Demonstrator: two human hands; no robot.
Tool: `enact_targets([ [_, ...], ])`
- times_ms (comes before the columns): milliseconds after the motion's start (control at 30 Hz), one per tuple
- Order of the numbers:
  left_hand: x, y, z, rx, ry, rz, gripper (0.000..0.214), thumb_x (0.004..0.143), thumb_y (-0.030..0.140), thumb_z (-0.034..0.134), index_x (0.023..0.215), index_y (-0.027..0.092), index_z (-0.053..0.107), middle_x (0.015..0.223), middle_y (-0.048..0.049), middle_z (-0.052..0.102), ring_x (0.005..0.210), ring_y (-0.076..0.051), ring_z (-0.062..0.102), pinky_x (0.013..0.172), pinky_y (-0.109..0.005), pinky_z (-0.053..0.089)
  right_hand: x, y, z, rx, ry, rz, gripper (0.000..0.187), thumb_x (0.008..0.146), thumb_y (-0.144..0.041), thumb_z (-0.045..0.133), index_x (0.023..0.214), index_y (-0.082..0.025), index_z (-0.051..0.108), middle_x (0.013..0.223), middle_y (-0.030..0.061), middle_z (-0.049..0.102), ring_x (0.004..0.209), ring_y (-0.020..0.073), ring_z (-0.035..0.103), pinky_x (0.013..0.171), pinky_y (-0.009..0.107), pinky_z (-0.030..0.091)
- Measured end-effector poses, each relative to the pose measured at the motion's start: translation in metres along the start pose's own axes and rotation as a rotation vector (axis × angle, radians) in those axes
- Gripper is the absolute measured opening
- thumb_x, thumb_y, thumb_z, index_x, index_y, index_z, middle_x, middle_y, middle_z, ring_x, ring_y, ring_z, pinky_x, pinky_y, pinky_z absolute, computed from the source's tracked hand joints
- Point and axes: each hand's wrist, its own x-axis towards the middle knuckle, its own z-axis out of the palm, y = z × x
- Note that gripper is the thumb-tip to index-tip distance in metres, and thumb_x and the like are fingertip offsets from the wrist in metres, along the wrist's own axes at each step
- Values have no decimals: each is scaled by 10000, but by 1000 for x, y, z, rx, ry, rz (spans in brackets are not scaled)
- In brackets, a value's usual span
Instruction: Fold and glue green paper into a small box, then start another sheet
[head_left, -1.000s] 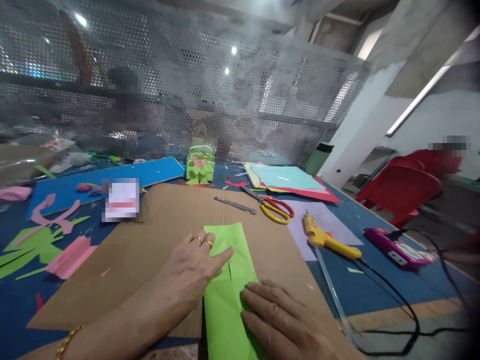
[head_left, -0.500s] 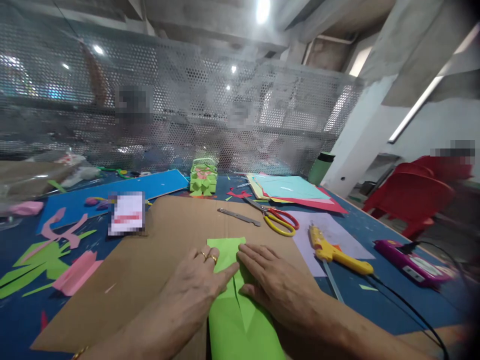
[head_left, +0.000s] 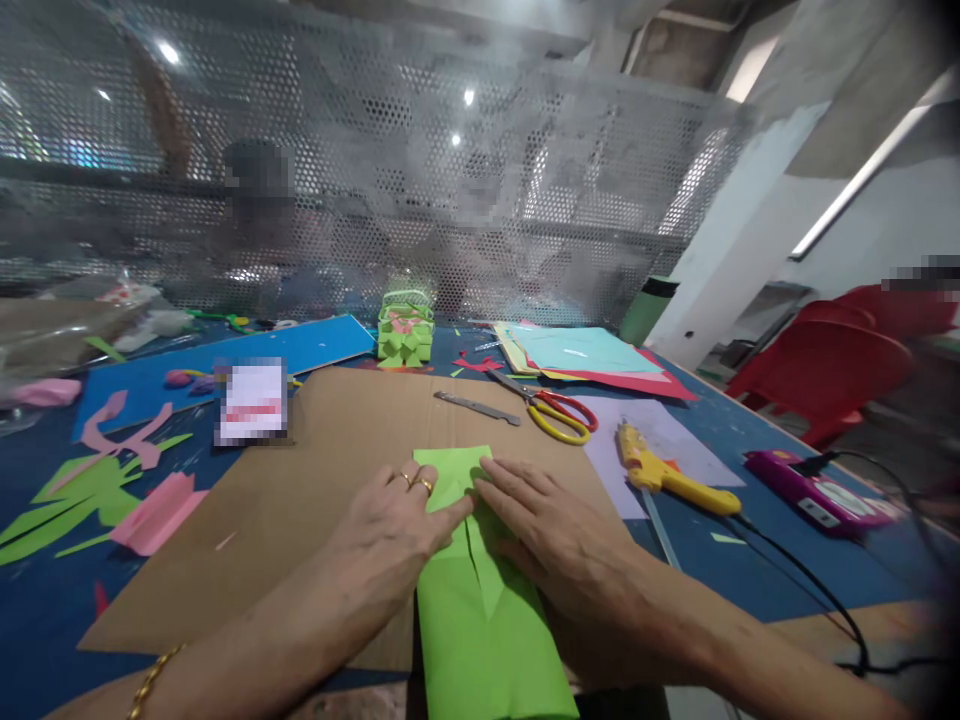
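A long strip of folded green paper (head_left: pixel 487 640) lies lengthwise on a brown cardboard sheet (head_left: pixel 337 430), its near end reaching the bottom of the view. A seam with a pointed flap runs down its middle. My left hand (head_left: pixel 401 520) rests on the paper's left side, index finger stretched to the seam and the other fingers bent. Two gold rings are on this hand. On the right side my right hand (head_left: pixel 544 515) lies with its fingers extended flat along the paper's edge. Both hands press from above; neither grips the paper. The right thumb is hard to make out.
Beyond the paper lie a metal blade (head_left: pixel 477 408) and red-yellow scissors (head_left: pixel 559 415). A yellow glue gun (head_left: pixel 675 480) and purple power strip (head_left: pixel 814 493) sit right, with cords. Green paper scraps (head_left: pixel 82 495) lie left. A small green paper basket (head_left: pixel 405 335) stands behind.
The camera view has tilted down a little, so the table things sit higher in the picture and more of the green paper's near end shows. Both hands stay pressed on the paper.
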Motion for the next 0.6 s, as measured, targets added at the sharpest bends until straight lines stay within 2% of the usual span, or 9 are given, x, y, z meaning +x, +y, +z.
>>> enact_targets([
  [100,-2,-1,-2,-18,4,4,380,1003,166,466,1332,295,604,1159,-180,661,1032,-344,622,789,-416,456,-9,-20,-20,119,30,-131,467,935,-190,551,1396,-115,531,1469,181,540,1381,302,457,1148,510,394],
  [167,-3,-2,-3,-26,-19,16,420,1001,169,477,1381,324,566,1127,-166,666,1007,-331,625,783,-411,456,-17,-37,-36,172,34,-125,321,995,-215,509,1303,-199,599,1378,110,625,1286,239,544,1109,421,449],
  [233,-2,-3,-6,-25,-58,15,461,997,168,494,1418,353,533,1128,-159,667,1005,-326,629,779,-410,464,-24,-49,-47,213,-33,-112,401,962,-369,616,1331,-218,581,1322,100,657,1203,241,603,1062,385,494],
  [267,-2,-3,-8,-21,-77,10,468,997,172,501,1427,355,526,1129,-160,669,1005,-326,633,776,-410,470,-29,-53,-48,221,-48,-110,431,942,-374,642,1338,-218,578,1306,100,667,1181,248,615,1054,385,499],
  [333,0,-2,-11,-15,-99,-10,469,999,198,516,1442,350,517,1134,-166,670,1017,-329,638,777,-413,484,-37,-53,-40,209,-54,-93,393,941,-256,610,1332,-220,586,1311,100,668,1198,253,608,1072,390,480],
  [400,2,-1,-13,-13,-101,-23,469,998,210,527,1448,344,515,1147,-173,671,1032,-332,642,789,-422,497,-44,-46,-24,201,-35,-97,384,935,-166,543,1310,-228,601,1319,100,666,1224,254,596,1096,405,455],
  [467,2,0,-14,-16,-106,-18,457,994,198,531,1427,343,543,1155,-182,674,1047,-341,646,800,-433,509,-46,-35,-9,230,101,-212,310,970,-285,531,1263,-237,621,1206,107,719,1154,267,639,1045,431,491],
  [533,1,0,-13,-19,-115,-14,461,989,179,530,1414,356,556,1173,-188,674,1074,-354,644,808,-443,521,-42,-26,-2,254,134,-214,280,1002,-310,492,1241,-261,627,1196,91,724,1137,241,652,1009,402,516],
  [600,0,0,-12,-13,-105,-18,469,986,178,530,1414,368,552,1187,-186,672,1098,-362,639,816,-450,529,-32,-20,-5,248,135,-146,325,1006,-351,488,1288,-245,609,1298,106,681,1215,242,619,1027,395,516],
])
